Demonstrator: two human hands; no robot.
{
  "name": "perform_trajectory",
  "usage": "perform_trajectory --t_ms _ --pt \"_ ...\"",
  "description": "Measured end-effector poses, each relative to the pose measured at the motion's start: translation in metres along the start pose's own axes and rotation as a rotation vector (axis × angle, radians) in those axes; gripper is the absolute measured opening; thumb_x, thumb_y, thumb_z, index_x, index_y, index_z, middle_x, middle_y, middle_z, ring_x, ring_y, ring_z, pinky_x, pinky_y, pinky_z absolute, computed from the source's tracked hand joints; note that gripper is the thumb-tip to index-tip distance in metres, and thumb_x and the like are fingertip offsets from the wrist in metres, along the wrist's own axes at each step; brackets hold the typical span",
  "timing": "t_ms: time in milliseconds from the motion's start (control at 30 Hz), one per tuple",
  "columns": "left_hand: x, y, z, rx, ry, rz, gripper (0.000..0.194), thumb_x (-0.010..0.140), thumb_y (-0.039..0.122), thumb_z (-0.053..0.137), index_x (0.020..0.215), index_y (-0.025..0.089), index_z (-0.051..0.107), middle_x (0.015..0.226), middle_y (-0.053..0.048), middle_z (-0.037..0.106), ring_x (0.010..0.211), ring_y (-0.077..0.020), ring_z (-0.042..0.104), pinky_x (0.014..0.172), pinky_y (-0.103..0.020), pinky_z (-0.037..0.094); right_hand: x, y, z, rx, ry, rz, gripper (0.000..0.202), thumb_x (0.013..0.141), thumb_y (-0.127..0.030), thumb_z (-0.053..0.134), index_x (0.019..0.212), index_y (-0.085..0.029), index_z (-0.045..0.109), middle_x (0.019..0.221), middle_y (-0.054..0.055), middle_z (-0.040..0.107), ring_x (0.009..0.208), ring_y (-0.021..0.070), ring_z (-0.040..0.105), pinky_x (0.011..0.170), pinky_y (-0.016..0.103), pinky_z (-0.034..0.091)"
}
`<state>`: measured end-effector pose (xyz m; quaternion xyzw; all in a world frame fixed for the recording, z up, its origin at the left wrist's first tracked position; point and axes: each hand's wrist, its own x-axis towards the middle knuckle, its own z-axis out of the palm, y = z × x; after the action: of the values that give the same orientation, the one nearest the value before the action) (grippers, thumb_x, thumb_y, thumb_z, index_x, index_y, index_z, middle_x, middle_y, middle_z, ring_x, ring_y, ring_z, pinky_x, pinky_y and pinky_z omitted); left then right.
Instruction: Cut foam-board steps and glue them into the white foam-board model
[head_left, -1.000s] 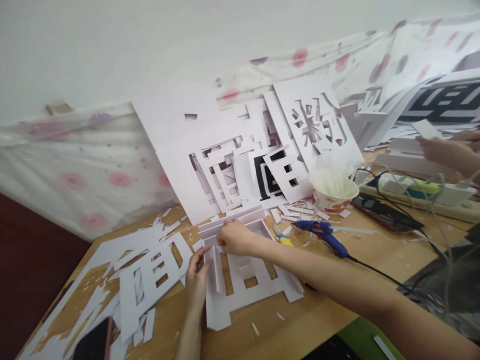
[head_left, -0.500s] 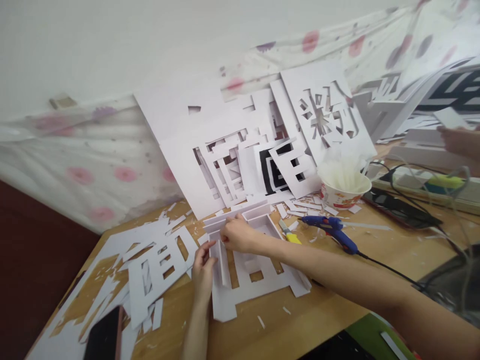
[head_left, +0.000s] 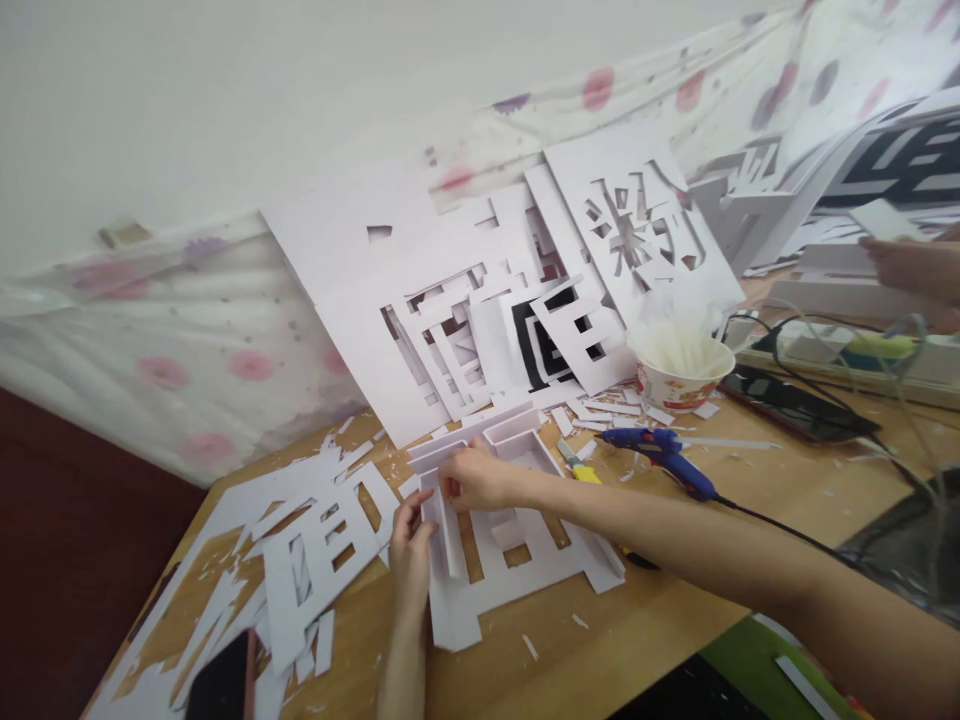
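A white foam-board character with raised side walls lies on the table in front of me. At its left edge is my left hand, fingers curled with their tips and the thumb against the board. My right hand reaches across the piece, its fingers closed in a pinch at the top of an upright white strip along the left side. The fingertips are partly hidden behind the hand. A yellow utility knife and a blue glue gun lie to the right of the piece.
Cut-out boards lean on the wall behind. A paper bowl of glue sticks and a black phone stand right, near cables. Cut sheets and another phone lie left. Another person's hand holds white board at far right.
The view has shifted slightly, so the table items sit a little differently in frame. Both hands stay at the left side of the foam-board character, the right hand's fingers moving only slightly.
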<state>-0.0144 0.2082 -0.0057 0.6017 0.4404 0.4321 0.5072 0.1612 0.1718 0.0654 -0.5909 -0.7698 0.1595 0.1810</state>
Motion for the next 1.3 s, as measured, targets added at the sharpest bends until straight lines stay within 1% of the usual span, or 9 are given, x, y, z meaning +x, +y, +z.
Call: perform_trajectory --t_ms 133,367,533,633,700,833,933,1100,1300 --pt "0.000 0.000 -0.001 0.011 -0.002 0.000 0.043 0.057 0.024 0.057 0.097 0.021 0.071 0.114 -0.008 0.069 0.120 -0.0311 0.057 0.106 -0.043 0.041 -0.001 -0.001 -0.002 0.025 -0.006 -0.027 0.016 0.071 -0.009 0.064 0.085 -0.015 0.068 0.086 0.003 0.075 0.079 0.0180 0.062 0.086 0.037 0.032" --pt "-0.001 0.000 0.001 0.000 0.028 0.018 0.041 0.058 0.023 0.056 0.095 0.022 0.071 0.113 -0.008 0.069 0.121 -0.0310 0.056 0.107 -0.044 0.040 -0.012 0.000 0.000 0.053 -0.008 -0.084 0.014 0.074 -0.008 0.062 0.085 -0.016 0.061 0.086 0.001 0.072 0.082 0.0171 0.061 0.085 0.035 0.030" --pt "-0.001 -0.002 0.002 -0.013 0.035 0.041 0.037 0.060 0.030 0.062 0.095 0.020 0.070 0.111 -0.009 0.069 0.115 -0.0296 0.059 0.106 -0.044 0.041 -0.019 -0.004 0.002 0.065 -0.011 -0.110 0.014 0.075 -0.008 0.061 0.086 -0.017 0.058 0.085 0.001 0.070 0.081 0.0172 0.060 0.086 0.036 0.030" --pt "0.000 -0.003 0.002 -0.010 0.034 0.053 0.036 0.062 0.035 0.065 0.095 0.020 0.070 0.110 -0.009 0.069 0.114 -0.0293 0.059 0.106 -0.043 0.040 -0.023 -0.005 0.004 0.074 -0.009 -0.117 0.017 0.075 -0.009 0.060 0.090 -0.017 0.058 0.085 0.001 0.070 0.080 0.0165 0.060 0.086 0.036 0.030" --pt "0.001 -0.004 0.001 -0.005 0.023 0.061 0.035 0.064 0.035 0.065 0.095 0.020 0.070 0.110 -0.009 0.069 0.115 -0.0288 0.059 0.106 -0.042 0.040 -0.025 -0.006 0.005 0.082 -0.011 -0.115 0.019 0.075 -0.009 0.061 0.092 -0.017 0.058 0.085 0.001 0.071 0.080 0.0162 0.060 0.086 0.036 0.030" --pt "0.000 -0.004 0.000 0.000 0.012 0.066 0.035 0.066 0.036 0.065 0.097 0.020 0.069 0.112 -0.009 0.069 0.116 -0.0284 0.059 0.105 -0.041 0.041 -0.029 -0.009 0.005 0.094 -0.029 -0.105 0.018 0.074 -0.009 0.063 0.091 -0.016 0.059 0.085 0.001 0.072 0.077 0.0154 0.060 0.087 0.037 0.029" --pt "0.000 -0.004 -0.002 0.005 0.003 0.062 0.034 0.066 0.033 0.065 0.097 0.020 0.070 0.112 -0.009 0.069 0.115 -0.0281 0.060 0.103 -0.041 0.043 -0.032 -0.012 0.005 0.109 -0.042 -0.097 0.016 0.075 -0.009 0.063 0.089 -0.016 0.059 0.085 0.000 0.072 0.075 0.0140 0.059 0.087 0.037 0.029" --pt "0.002 -0.003 -0.004 -0.006 -0.036 0.056 0.035 0.061 0.027 0.063 0.095 0.021 0.070 0.111 -0.008 0.071 0.113 -0.0280 0.061 0.101 -0.040 0.046 -0.038 -0.015 0.004 0.135 -0.062 -0.100 0.015 0.075 -0.008 0.064 0.087 -0.016 0.060 0.086 0.001 0.073 0.078 0.0149 0.060 0.088 0.037 0.029" --pt "0.000 -0.001 0.000 -0.011 0.005 0.058 0.034 0.063 0.033 0.066 0.094 0.020 0.070 0.108 -0.008 0.070 0.111 -0.0274 0.062 0.101 -0.040 0.045 -0.046 -0.022 0.001 0.167 -0.110 -0.108 0.014 0.075 -0.007 0.066 0.085 -0.015 0.060 0.089 0.002 0.074 0.077 0.0138 0.059 0.089 0.037 0.031"
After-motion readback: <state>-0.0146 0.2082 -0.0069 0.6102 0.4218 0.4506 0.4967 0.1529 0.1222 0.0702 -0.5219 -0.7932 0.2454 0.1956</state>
